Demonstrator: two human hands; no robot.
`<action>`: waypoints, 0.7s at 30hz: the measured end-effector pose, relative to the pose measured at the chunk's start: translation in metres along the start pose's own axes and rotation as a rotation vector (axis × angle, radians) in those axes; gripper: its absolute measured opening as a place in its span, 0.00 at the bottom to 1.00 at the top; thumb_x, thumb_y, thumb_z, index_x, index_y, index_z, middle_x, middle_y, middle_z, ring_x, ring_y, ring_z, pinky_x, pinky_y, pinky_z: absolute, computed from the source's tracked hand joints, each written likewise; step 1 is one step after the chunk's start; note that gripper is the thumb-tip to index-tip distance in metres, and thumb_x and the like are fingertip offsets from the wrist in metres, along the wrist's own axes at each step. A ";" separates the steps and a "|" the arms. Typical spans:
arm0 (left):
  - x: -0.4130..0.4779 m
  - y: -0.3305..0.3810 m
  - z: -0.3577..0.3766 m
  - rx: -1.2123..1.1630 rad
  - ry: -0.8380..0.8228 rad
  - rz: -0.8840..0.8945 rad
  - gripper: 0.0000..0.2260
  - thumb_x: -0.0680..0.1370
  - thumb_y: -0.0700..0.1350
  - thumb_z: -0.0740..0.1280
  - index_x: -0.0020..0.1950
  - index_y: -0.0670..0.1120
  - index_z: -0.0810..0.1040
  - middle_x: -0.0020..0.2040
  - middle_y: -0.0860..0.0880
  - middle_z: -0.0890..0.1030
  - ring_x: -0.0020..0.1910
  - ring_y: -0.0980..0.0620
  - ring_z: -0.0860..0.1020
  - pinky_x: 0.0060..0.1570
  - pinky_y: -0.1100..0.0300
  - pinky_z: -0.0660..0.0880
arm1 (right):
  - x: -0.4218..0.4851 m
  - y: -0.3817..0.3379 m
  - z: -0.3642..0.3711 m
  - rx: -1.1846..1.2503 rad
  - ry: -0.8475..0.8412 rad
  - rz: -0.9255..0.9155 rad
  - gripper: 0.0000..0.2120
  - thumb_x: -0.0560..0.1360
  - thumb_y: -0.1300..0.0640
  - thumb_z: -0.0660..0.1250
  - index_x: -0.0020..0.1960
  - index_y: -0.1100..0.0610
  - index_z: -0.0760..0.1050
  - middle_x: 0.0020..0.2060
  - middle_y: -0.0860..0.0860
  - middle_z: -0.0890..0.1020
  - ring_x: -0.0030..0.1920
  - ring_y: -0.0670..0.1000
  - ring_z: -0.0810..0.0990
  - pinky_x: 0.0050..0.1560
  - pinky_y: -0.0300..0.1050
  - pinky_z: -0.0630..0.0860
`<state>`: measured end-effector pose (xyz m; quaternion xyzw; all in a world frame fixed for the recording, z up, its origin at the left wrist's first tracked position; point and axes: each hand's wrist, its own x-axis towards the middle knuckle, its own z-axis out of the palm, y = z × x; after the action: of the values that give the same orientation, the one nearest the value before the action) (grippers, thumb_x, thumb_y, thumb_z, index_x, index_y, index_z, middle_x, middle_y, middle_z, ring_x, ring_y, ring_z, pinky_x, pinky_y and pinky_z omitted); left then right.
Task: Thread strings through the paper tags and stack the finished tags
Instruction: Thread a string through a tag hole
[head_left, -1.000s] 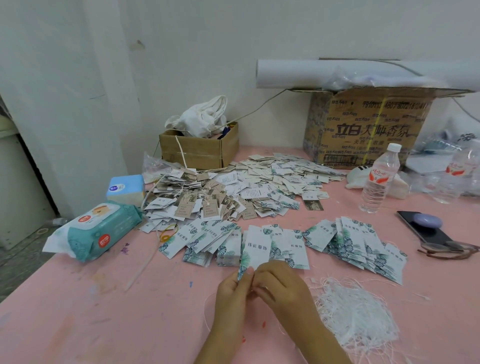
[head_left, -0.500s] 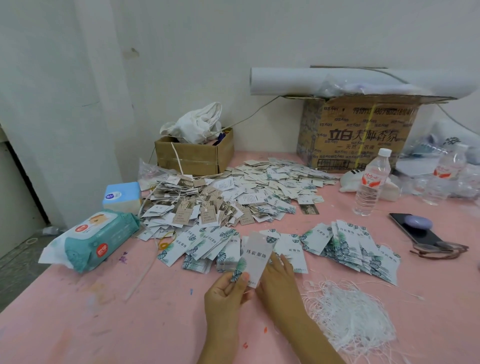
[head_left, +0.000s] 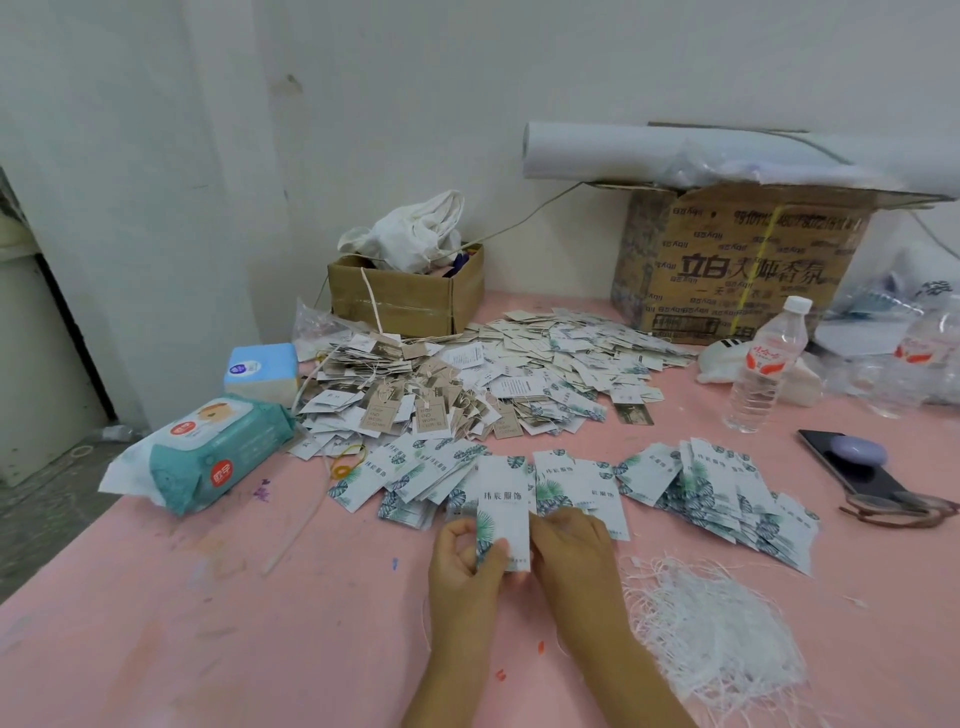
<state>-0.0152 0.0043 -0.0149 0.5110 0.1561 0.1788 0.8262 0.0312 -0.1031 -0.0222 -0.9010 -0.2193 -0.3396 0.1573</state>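
Note:
A white paper tag (head_left: 503, 506) with green leaf print stands upright between my hands, just above the pink table (head_left: 208, 623). My left hand (head_left: 464, 564) pinches its lower left edge with thumb and fingers. My right hand (head_left: 570, 556) holds its right edge. A thin white string hangs down by my left wrist. Leaf-print tags lie in overlapping rows (head_left: 415, 478) behind the held tag and in a second stack (head_left: 727, 493) to the right. A tangle of white strings (head_left: 711, 629) lies to the right of my right forearm.
A big heap of strung tags (head_left: 467, 379) covers the table's middle. A wet-wipes pack (head_left: 208, 457) and tissue pack (head_left: 262, 366) sit left, two cardboard boxes (head_left: 410, 296) (head_left: 737, 260) at the back, water bottles (head_left: 763, 374), a phone (head_left: 852, 462) and hair ties right.
The tag has been raised from low between my hands and turned upright, now facing me. Both hands shifted to grip its side edges. The camera view moved slightly.

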 end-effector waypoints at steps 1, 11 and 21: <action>-0.001 0.000 0.001 0.011 -0.008 0.014 0.13 0.76 0.30 0.66 0.54 0.46 0.74 0.38 0.44 0.84 0.31 0.53 0.79 0.32 0.60 0.77 | 0.000 0.000 -0.001 0.015 0.033 -0.009 0.10 0.58 0.66 0.72 0.37 0.54 0.78 0.28 0.48 0.76 0.37 0.52 0.76 0.40 0.42 0.62; -0.004 0.009 0.001 -0.152 0.059 -0.012 0.13 0.80 0.34 0.63 0.54 0.51 0.80 0.43 0.49 0.86 0.39 0.51 0.83 0.32 0.60 0.80 | 0.001 0.005 -0.006 0.105 0.171 -0.036 0.12 0.59 0.63 0.82 0.39 0.54 0.84 0.26 0.46 0.79 0.30 0.54 0.74 0.37 0.42 0.61; -0.004 0.005 -0.001 -0.094 0.033 -0.022 0.13 0.79 0.32 0.63 0.61 0.43 0.74 0.41 0.47 0.86 0.37 0.52 0.83 0.34 0.59 0.81 | 0.000 0.009 -0.019 0.491 0.315 0.495 0.12 0.71 0.62 0.73 0.44 0.48 0.75 0.39 0.42 0.74 0.40 0.47 0.72 0.39 0.39 0.68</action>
<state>-0.0197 0.0052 -0.0104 0.4669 0.1670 0.1854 0.8484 0.0256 -0.1194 -0.0093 -0.7989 -0.0429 -0.3629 0.4776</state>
